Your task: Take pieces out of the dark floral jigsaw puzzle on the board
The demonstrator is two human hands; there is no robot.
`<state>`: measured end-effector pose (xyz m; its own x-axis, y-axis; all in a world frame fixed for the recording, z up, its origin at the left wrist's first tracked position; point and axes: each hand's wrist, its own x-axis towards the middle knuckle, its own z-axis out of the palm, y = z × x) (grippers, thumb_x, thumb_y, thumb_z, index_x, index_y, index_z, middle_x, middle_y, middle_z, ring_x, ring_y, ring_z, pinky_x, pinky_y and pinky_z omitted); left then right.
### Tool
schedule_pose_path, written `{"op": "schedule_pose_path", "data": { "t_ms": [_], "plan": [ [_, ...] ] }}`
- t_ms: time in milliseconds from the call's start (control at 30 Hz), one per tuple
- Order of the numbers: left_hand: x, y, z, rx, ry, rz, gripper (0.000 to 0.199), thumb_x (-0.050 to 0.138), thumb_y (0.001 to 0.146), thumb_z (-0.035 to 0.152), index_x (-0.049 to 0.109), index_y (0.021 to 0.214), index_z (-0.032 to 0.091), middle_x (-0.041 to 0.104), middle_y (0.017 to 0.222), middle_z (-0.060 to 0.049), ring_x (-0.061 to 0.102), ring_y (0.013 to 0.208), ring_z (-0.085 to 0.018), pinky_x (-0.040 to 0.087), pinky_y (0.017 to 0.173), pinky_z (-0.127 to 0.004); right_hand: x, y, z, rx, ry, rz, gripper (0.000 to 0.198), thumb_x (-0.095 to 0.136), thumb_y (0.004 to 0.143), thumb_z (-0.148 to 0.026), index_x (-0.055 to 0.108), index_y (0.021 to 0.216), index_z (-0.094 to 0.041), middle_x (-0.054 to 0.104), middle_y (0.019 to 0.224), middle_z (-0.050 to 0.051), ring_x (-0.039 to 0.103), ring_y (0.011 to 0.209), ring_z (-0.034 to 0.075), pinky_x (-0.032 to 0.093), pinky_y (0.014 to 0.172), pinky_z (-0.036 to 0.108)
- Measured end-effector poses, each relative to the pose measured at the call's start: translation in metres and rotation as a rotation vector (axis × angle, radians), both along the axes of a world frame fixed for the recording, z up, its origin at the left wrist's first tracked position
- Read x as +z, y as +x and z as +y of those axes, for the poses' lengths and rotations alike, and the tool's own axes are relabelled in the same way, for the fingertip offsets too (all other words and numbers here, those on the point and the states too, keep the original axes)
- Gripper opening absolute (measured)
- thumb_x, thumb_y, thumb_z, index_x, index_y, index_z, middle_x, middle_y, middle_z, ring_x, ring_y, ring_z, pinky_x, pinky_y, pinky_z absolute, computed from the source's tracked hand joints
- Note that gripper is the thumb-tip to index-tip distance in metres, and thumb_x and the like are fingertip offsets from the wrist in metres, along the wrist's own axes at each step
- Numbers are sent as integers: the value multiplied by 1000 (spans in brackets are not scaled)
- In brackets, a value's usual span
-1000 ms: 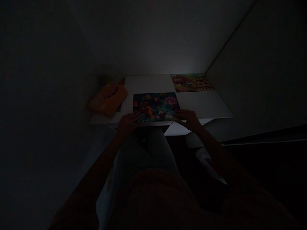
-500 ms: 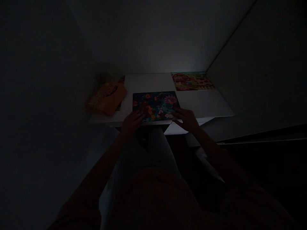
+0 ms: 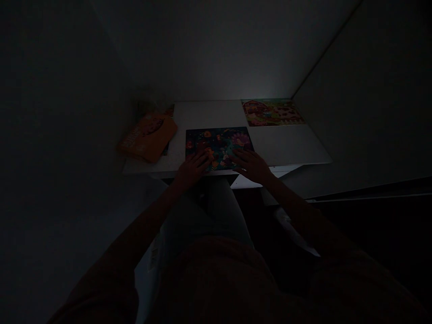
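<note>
On my feed, the left hand [image 3: 191, 172], fingers loosely spread and gripping nothing I can make out, lies over the picture board [image 3: 219, 138] at centre frame; uneven pressure could, I judge, skid it off the table [image 3: 211, 115]. The board looks dark blue, dotted with orange, purple and teal; the right hand [image 3: 255, 166], likewise spread and ungripping, covers its lower right.

A single view looks from the person's head — forward and steeply down, past the shirt [image 3: 219, 274] and trousers [image 3: 227, 211] close below, to the worktop [image 3: 209, 114] farther off — wide enough to take in left hand [image 3: 191, 170], right hand [image 3: 253, 166] and the wall [image 3: 209, 54] behind
</note>
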<state>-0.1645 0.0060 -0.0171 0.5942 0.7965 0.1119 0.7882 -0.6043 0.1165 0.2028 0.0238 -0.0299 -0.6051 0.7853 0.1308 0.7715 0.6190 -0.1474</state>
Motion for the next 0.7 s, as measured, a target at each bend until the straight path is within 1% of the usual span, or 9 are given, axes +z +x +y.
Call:
{"op": "schedule_pose_path", "data": {
  "t_ms": [100, 200, 333, 433, 567, 633, 700],
  "plan": [
    [4, 3, 7, -59, 6, 17, 67, 56, 125, 26, 58, 192, 20, 47, 201, -15, 37, 193, -32, 33, 159, -61, -2, 2, 3, 10, 3, 12, 63, 61, 129, -51, 62, 191, -36, 53, 202, 4, 50, 188, 37, 34, 158, 63],
    [3, 4, 14, -111, 26, 7, 66, 60, 128, 37, 58, 192, 20, 45, 201, -16, 37, 193, -33, 34, 159, -61, -9, 5, 8, 49, 36, 61, 65, 63, 129, -54, 61, 192, -37, 54, 201, 6, 52, 187, 39, 36, 157, 67],
    [-8, 2, 14, -131, 96, -23, 63, 60, 129, 38, 61, 189, 18, 51, 198, -18, 41, 191, -35, 38, 158, -63, -22, 8, 11, 87, 119, 159, 63, 67, 128, -53, 62, 191, -42, 62, 195, 5, 58, 183, 39, 43, 154, 71],
    [-14, 1, 13, -129, 119, -35, 63, 61, 128, 35, 61, 188, 17, 52, 197, -19, 43, 190, -35, 40, 156, -63, -27, 8, 11, 87, 157, 181, 61, 69, 128, -51, 65, 188, -41, 65, 193, 5, 61, 180, 38, 46, 153, 69],
    [-15, -2, 19, -149, 86, -49, 61, 63, 126, 30, 64, 187, 20, 56, 195, -18, 44, 190, -35, 44, 155, -63, -22, 5, 11, 79, 150, 166, 57, 72, 127, -48, 72, 183, -37, 67, 190, 7, 63, 179, 38, 50, 150, 67],
    [-11, -4, 23, -163, 75, -59, 59, 63, 127, 31, 66, 185, 22, 57, 194, -18, 46, 189, -34, 48, 153, -61, -18, 4, 13, 82, 139, 159, 54, 73, 127, -46, 74, 180, -37, 70, 188, 8, 64, 178, 39, 52, 149, 68],
    [-7, -6, 27, -172, 59, -62, 57, 63, 127, 31, 68, 184, 23, 58, 194, -17, 50, 187, -33, 52, 149, -58, -14, 3, 16, 86, 130, 154, 51, 74, 126, -44, 78, 176, -36, 74, 183, 10, 68, 175, 39, 56, 146, 67]
  ]
}}
